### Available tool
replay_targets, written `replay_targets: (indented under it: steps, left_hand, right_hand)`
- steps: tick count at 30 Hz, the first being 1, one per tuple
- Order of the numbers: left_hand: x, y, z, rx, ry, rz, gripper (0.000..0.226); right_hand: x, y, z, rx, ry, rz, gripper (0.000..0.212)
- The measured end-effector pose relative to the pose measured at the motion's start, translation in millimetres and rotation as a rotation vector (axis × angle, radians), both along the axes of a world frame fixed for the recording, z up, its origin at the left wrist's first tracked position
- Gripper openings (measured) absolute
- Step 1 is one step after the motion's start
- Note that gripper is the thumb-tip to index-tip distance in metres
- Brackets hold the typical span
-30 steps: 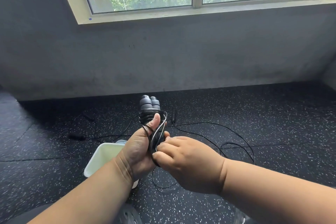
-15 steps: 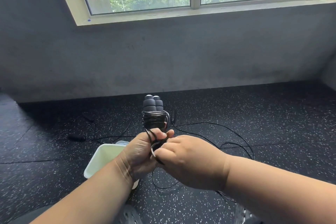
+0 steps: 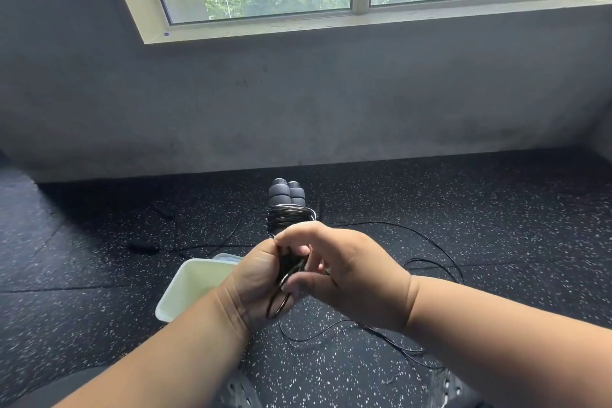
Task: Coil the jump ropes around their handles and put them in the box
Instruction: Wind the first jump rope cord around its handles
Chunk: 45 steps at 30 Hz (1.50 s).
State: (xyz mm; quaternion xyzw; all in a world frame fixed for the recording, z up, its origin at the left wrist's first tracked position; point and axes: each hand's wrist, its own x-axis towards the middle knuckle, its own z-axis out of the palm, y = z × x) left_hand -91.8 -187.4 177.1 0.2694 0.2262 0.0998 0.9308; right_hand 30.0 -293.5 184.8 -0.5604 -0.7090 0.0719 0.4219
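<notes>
Head view: coiling a jump rope onto paired handles, box waiting below.

Left hand (image 3: 255,278) grips the lower part of the two grey handles (image 3: 286,194), held upright together; a band of thin black rope (image 3: 288,218) is wound round them just above the fist. Right hand (image 3: 344,272) has its fingers (image 3: 299,285) curled, pinching a loop of the rope beside the left palm. Loose rope trails over the speckled floor (image 3: 496,225) to the right. The pale box (image 3: 185,288) sits on the floor under the left wrist. Judged: cord light, springy, slick, likely to unwind; hold the foam handles and keep tension on the loop.
</notes>
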Motion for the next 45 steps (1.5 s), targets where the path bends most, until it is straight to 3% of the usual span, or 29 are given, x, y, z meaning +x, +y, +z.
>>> replay_targets:
  steps: [3, 7, 9, 10, 17, 20, 29, 33, 37, 42, 45]
  left_hand:
    - [-1, 4, -1, -0.054, 0.017, 0.011, 0.019]
    - [-3, 8, 0, -0.097, -0.007, -0.041, 0.026]
    - [-2, 9, 5, -0.079, 0.046, -0.037, 0.008]
    - [-2, 12, 3, -0.081, 0.061, -0.030, 0.010]
    - [-1, 3, 7, -0.121, -0.006, -0.067, 0.028]
    - [-1, 2, 7, -0.148, -0.009, -0.017, 0.014]
    - [-2, 6, 2, -0.027, 0.106, 0.079, 0.014]
    - [-1, 12, -3, -0.010, 0.171, 0.136, 0.009]
    - [-1, 19, -8, 0.010, 0.179, 0.129, 0.005]
    - [1, 12, -11, 0.080, 0.201, 0.128, 0.028]
    - [-1, 16, -11, 0.074, 0.186, 0.147, 0.034]
  right_hand:
    - [6, 6, -6, 0.067, -0.067, 0.053, 0.027]
    - [10, 8, -19, 0.190, -0.339, 0.025, 0.032]
    - [11, 7, -24, 0.257, -0.492, 0.004, 0.035]
    - [11, 7, -26, 0.287, -0.530, -0.011, 0.036]
    - [11, 9, -23, 0.366, -0.612, -0.078, 0.026]
    - [7, 7, -17, 0.310, -0.467, -0.101, 0.022]
    - [5, 3, 4, -0.103, 0.372, -0.037, 0.018]
    - [1, -5, 7, -0.075, 0.192, 0.034, 0.003]
    - [-7, -8, 11, -0.038, 0.059, 0.045, 0.029]
    - [-6, -3, 20, -0.129, 0.555, -0.028, 0.032]
    - [-2, 1, 14, -0.193, 0.672, -0.082, 0.034]
